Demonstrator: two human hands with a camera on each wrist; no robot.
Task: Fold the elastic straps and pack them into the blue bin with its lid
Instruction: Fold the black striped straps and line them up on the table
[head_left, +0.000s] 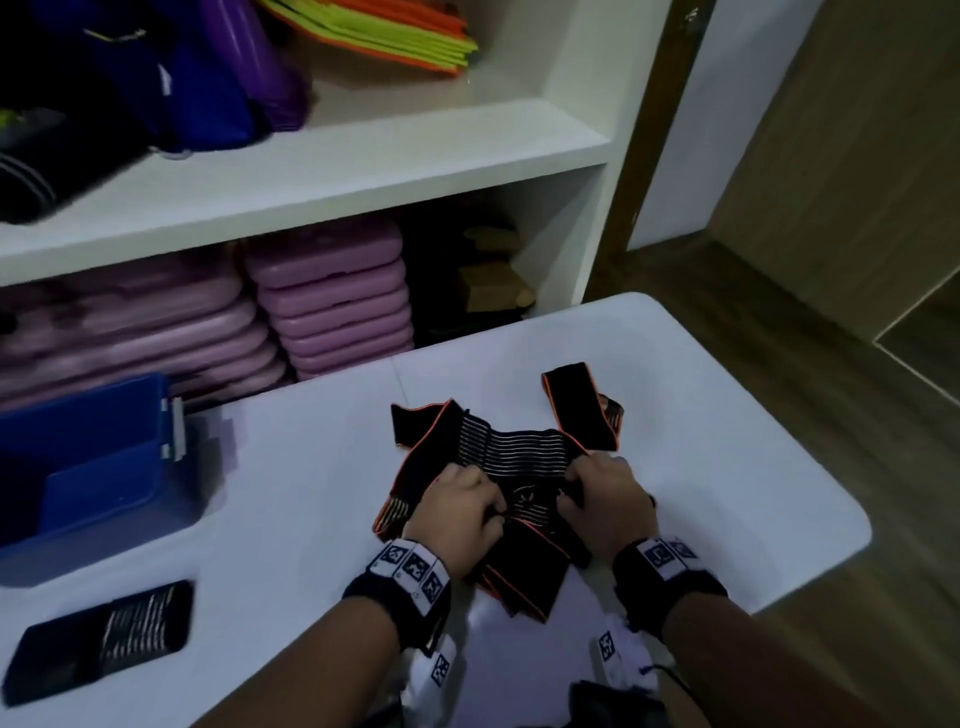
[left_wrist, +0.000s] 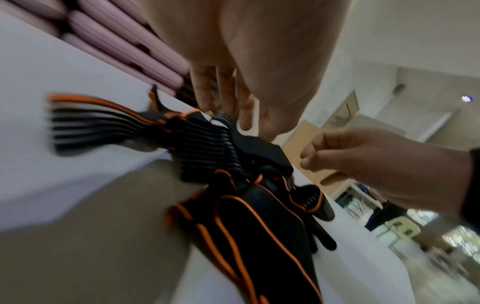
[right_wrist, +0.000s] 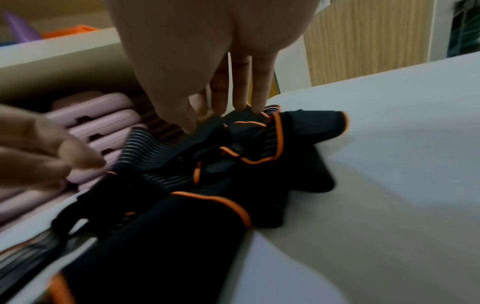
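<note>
Both hands work on a tangled heap of black elastic straps (head_left: 498, 457) with orange edging and pale ribbed stripes, lying on the white tabletop (head_left: 727, 467) directly under and just beyond the fingers. The left hand (head_left: 460, 506) has its fingers curled down into the near left part of the heap, pinching a fold of strap; in the left wrist view the fingertips (left_wrist: 228, 102) press into the ribbed fabric. The right hand (head_left: 605, 499) grips the right part of the same heap, fingers and thumb closed round a bunched fold; in the right wrist view its fingertips (right_wrist: 257, 102) sit on a black, orange-trimmed flap. The two hands lie close together, a short span of strap between them. One strap end (head_left: 576, 405) reaches away beyond the right hand, flat on the tabletop.

Well to the left of the left hand stands the blue bin (head_left: 104, 467), open at the top, with a white latch on its right wall. Nearer the person, also to the left of the left hand, lies a folded strap (head_left: 109, 634), apart from the bin. Beyond the tabletop a white shelf unit (head_left: 363, 156) carries stacked purple mats (head_left: 332, 301).
</note>
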